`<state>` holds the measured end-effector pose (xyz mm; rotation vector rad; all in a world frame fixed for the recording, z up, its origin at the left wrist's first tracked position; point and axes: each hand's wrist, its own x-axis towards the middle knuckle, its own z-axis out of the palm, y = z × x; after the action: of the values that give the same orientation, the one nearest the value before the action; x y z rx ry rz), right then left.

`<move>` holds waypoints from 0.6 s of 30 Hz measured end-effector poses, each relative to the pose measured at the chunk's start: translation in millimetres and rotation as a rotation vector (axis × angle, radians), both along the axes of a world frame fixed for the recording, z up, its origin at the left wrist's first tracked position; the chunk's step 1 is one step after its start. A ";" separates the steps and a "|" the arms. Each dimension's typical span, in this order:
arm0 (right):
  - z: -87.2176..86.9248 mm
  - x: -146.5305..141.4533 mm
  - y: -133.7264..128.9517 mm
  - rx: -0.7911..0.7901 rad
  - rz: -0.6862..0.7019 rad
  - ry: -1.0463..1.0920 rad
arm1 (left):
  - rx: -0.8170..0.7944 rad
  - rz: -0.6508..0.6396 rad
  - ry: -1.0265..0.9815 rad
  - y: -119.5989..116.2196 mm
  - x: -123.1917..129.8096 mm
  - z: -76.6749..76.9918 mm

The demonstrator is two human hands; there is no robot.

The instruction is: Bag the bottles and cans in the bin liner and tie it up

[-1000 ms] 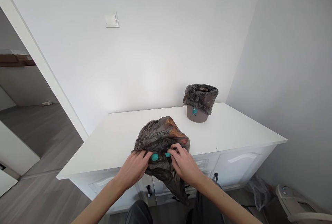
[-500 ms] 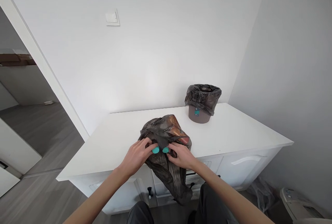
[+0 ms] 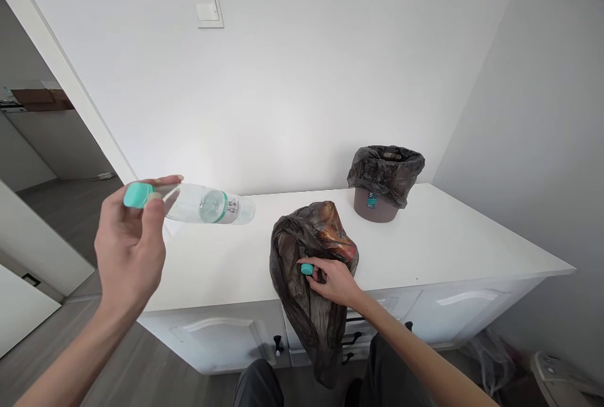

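A clear plastic bottle (image 3: 189,204) with a teal cap lies nearly level in my left hand (image 3: 129,243), gripped at its neck above the cabinet's left part. My right hand (image 3: 333,280) pinches a second teal cap (image 3: 306,268) at the opening of a black plastic bag (image 3: 302,237); whatever is below that cap is hidden in the bag. Orange and red packaging (image 3: 337,237) shows through the bag, which rests on the white top and hangs over its front edge.
A brown bin (image 3: 372,204) lined with a black bag stands on the white cabinet top (image 3: 453,237) at the back right. Drawer handles face my knees. A beige appliance (image 3: 561,379) is at the lower right.
My left hand has come out of the bag and moved up and left with the bottle. The right hand stays at the bag with its cap. The view has shifted slightly.
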<state>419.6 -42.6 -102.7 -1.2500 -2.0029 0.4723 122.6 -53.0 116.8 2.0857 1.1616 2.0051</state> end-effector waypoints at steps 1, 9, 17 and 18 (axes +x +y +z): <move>-0.1 -0.2 -0.1 0.003 -0.001 0.002 | 0.004 -0.012 -0.009 12.5 -4.4 -2.2; 0.1 -1.7 -0.1 -0.003 -0.035 0.026 | -0.372 0.163 0.140 118.8 -47.4 -49.3; 2.2 -3.0 2.9 -0.012 -0.035 0.027 | -0.501 0.162 0.161 161.2 -52.5 -69.9; 2.3 -2.9 3.0 -0.010 -0.033 0.025 | -0.511 0.155 0.168 163.8 -51.7 -71.4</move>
<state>416.7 -39.6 -100.4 -1.2750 -1.9579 0.4801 71.0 110.8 45.4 1.9643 1.6924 1.3884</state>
